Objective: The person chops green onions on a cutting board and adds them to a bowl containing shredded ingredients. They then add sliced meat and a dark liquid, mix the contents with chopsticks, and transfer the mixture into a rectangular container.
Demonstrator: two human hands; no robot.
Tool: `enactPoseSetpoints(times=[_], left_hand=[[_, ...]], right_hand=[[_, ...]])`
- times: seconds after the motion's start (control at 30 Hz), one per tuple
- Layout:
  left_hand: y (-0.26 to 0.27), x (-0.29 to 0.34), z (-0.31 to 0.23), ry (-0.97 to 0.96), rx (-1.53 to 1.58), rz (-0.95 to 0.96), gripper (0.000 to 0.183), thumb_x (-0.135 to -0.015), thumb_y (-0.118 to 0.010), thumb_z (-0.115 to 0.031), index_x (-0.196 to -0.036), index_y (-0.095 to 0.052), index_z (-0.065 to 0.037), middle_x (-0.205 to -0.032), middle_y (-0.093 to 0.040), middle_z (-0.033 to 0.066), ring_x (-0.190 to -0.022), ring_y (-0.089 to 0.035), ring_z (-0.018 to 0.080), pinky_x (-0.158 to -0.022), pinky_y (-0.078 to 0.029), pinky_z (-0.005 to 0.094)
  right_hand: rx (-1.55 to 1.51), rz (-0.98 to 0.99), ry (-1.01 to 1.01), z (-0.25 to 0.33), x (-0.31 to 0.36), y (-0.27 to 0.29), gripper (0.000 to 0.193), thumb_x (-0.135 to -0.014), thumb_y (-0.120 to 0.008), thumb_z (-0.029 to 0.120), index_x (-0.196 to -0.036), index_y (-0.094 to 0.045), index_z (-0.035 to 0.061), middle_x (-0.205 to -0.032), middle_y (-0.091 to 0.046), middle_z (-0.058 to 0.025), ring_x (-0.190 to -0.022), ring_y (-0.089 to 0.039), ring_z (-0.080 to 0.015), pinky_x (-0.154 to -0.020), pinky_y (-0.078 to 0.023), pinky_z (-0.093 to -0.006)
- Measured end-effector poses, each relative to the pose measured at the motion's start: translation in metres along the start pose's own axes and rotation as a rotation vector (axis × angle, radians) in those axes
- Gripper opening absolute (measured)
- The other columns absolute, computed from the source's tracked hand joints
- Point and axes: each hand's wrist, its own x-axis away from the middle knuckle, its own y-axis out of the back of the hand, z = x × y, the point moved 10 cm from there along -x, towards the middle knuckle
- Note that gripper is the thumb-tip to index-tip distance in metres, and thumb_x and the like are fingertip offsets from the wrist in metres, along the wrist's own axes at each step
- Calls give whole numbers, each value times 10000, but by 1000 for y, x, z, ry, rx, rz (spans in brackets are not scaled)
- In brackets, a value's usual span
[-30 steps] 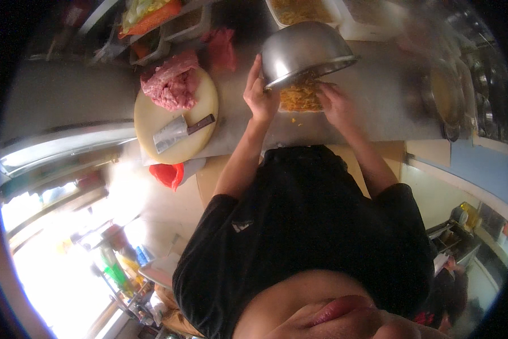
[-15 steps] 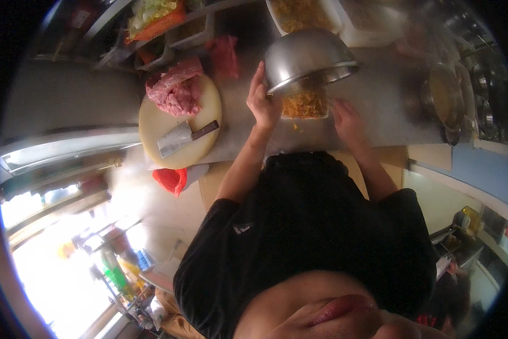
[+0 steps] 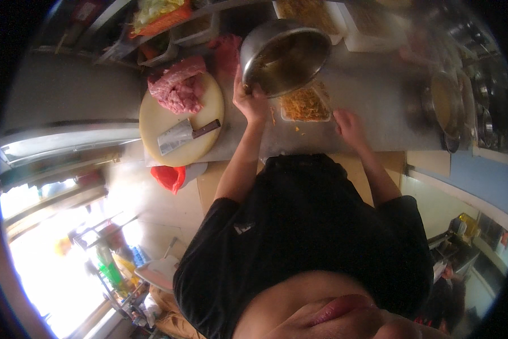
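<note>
I see left hand (image 3: 250,101) fingers pinching rim of tilted steel bowl (image 3: 285,55) over clear tray (image 3: 304,104) w/ orange shreds; right hand (image 3: 349,125) fingers spread on desk (image 3: 372,96)

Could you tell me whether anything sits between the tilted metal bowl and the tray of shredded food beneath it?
Nothing visible does. The left hand holds the metal bowl tilted by its rim right above the tray of shredded orange food, mouth toward it. The right hand rests on the counter beside the tray, not over it.
</note>
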Motion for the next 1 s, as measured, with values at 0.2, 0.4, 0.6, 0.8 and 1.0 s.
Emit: enactPoseSetpoints(times=[0.2,0.4,0.6,0.8,1.0], left_hand=[[17,3,33,105,-51,-42,369,-757,-515,38,-1107,-626,7,-1141,-635,140,-901,-651,230,-785,-485,292],[24,9,39,75,-60,-76,352,-764,-527,24,-1104,-619,16,-1063,-652,130,-857,-650,206,-759,-490,289],[23,11,45,142,-52,-58,347,-762,-525,23,-1096,-619,14,-1039,-655,127,-841,-646,198,-754,-491,291],[30,10,49,132,-59,-85,314,-755,-512,32,-1048,-621,9,-987,-651,114,-796,-627,179,-737,-485,281],[43,11,60,189,-18,-131,260,-749,-498,30,-973,-629,8,-904,-641,85,-725,-597,165,-676,-470,273]], right_hand=[[0,38,-158,-27,-9,-22,356,-967,-505,343,-1018,-643,20,-719,-619,-40,-532,-511,-139,-517,-431,-323],[223,-57,-49,-40,-14,-20,363,-962,-510,342,-917,-654,12,-682,-621,-62,-587,-572,-176,-575,-460,-338],[307,-118,-21,-23,-9,-12,355,-960,-522,337,-908,-654,11,-687,-624,-65,-628,-595,-174,-600,-466,-320],[121,-113,-72,-9,1,-21,358,-966,-515,333,-924,-655,6,-713,-628,-50,-640,-576,-149,-605,-463,-320],[97,-35,-211,-25,-2,-49,324,-968,-524,295,-973,-649,-3,-716,-624,-57,-644,-577,-146,-610,-470,-331]])
